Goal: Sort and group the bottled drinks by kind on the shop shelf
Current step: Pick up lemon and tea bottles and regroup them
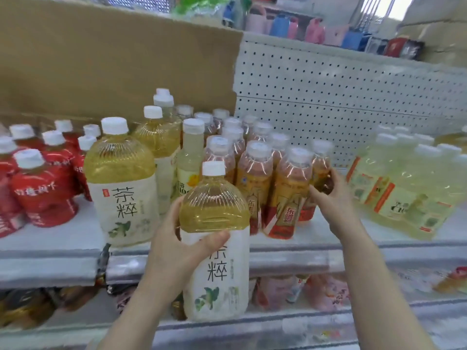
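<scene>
My left hand [177, 246] grips a large yellow tea bottle [217, 248] with a white label and white cap, held in front of the shelf edge. My right hand [328, 198] holds an orange tea bottle [321, 173] at the right end of a cluster of several orange tea bottles [255, 178]. Two more large yellow tea bottles [121, 183] stand on the shelf to the left. A slim pale bottle [190, 157] stands between them and the orange ones.
Red-labelled bottles [40, 188] fill the shelf's left end. A wrapped pack of pale yellow bottles [409, 183] lies at the right. A cardboard sheet [113, 66] and white pegboard [341, 97] back the shelf [328, 238]. Packaged goods sit on a lower shelf [316, 294].
</scene>
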### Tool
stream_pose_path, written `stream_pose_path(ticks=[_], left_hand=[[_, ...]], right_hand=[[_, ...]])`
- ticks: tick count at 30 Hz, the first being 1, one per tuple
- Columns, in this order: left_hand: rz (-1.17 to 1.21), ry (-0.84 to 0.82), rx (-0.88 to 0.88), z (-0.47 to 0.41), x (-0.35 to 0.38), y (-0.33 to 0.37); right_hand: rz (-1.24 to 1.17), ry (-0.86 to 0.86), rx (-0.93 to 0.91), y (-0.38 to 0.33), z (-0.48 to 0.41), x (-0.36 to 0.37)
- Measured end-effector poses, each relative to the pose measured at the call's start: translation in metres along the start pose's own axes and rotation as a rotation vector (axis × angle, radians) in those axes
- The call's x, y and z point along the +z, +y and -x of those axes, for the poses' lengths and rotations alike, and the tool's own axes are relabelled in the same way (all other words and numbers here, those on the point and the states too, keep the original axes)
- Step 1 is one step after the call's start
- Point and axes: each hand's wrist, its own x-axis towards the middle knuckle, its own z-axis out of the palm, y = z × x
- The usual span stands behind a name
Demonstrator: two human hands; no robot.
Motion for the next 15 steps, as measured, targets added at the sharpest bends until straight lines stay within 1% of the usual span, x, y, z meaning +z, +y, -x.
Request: stream_pose_path(ticks=[4,8,9,10,12,13,14,15], left_hand=[[0.093,0.123,-0.032,0.016,0.008,-0.001],[0.112,0.203,-0.037,0.028,0.012,0.001],[0.117,0.214,-0.037,0.030,0.010,0.003],[0.122,0.227,-0.036,0.032,0.007,0.004],[0.131,0.258,-0.037,0.035,-0.001,0.005],[0.133,0.273,-0.038,0.036,-0.006,0.006],[0.133,0.281,-0.036,0.037,-0.011,0.007],[0.137,0.284,-0.033,0.038,-0.018,0.009]], right_hand=[[-0.034,-0.102,-0.048,0.010,-0.013,-0.001],[-0.094,-0.241,0.000,0.005,-0.014,-0.015],[-0.124,-0.222,0.012,-0.002,-0.013,-0.021],[-0.122,-0.149,-0.009,-0.012,-0.010,-0.026],[-0.050,0.033,-0.166,-0.043,0.001,-0.031],[-0.034,0.087,-0.268,-0.063,0.011,-0.028],[-0.034,0.102,-0.365,-0.083,0.023,-0.019],[-0.031,0.079,-0.446,-0.103,0.034,-0.006]])
